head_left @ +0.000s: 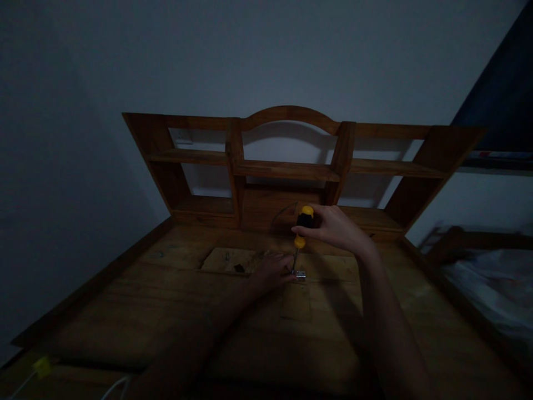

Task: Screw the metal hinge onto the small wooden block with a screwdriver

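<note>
Fingers (312, 232) round a screwdriver (305, 220), down to a small metal piece (300, 275)

Gripping yellow-and-black screwdriver between thumb and bent fingers of the right hand (335, 226). Held near upright, leaning slightly, with lower end at the left end of the metal piece. Too dark to tell whether touching.

Low on the wooden top (125, 300) with the left hand (270, 269), fingers bent toward the metal piece, right beside the screwdriver's lower end. Cannot tell whether pinching, pressing or only resting.

Metal piece: on the wooden top, about mid-width, short of the shelf unit (287, 169).

Edges: left rim (91, 280) and right rim (449, 294), both well apart from the hands, spreading wider toward the near side. Plain boards to either side. Behind the screwdriver, a narrower strip of room up to the shelf unit.

Containers: shelf unit in three bays, the middle under an arched rail (289, 113). Through the side bays, pale wall (250, 66); beyond the upper left, a small fitting (183, 136), too dim to name.

Left of the left hand, a pale patch (216, 261) with a dark spot (239, 268); recess or flat wood, cannot tell. Past the right rim, a whitish bundle (491, 283).
</note>
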`<state>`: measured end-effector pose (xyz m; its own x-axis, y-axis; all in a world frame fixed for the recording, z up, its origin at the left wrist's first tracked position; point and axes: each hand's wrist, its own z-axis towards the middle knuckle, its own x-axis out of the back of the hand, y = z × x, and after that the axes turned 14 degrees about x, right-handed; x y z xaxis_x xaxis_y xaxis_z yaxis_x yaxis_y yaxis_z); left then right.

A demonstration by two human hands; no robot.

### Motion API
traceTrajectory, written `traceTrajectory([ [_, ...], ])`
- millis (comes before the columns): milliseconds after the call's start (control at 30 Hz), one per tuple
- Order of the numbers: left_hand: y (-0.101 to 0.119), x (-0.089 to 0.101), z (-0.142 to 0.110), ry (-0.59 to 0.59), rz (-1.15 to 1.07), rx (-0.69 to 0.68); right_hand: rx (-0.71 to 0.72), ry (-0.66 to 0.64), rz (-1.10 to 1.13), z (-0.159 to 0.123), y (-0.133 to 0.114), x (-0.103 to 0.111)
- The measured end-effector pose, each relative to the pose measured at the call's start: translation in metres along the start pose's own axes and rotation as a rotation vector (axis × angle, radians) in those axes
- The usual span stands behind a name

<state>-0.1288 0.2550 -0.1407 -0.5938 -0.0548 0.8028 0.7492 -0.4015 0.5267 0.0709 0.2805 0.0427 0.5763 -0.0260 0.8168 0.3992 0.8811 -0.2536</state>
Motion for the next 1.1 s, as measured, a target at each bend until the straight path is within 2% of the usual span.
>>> traceTrajectory([
  [367,0.001,0.004,0.000,-0.043,-0.025,-0.005,-0.039,0.028,-0.091,0.000,0.002,-0.006],
  [667,0.005,0.004,-0.002,-0.016,-0.029,0.008,-0.038,0.042,-0.250,0.001,-0.005,-0.008],
  [833,0.007,0.007,-0.002,-0.018,-0.049,0.011,-0.039,-0.006,-0.175,0.001,-0.013,-0.003],
  [1100,0.000,-0.001,-0.001,-0.021,-0.135,-0.017,0.010,-0.015,-0.008,0.001,-0.020,0.001],
])
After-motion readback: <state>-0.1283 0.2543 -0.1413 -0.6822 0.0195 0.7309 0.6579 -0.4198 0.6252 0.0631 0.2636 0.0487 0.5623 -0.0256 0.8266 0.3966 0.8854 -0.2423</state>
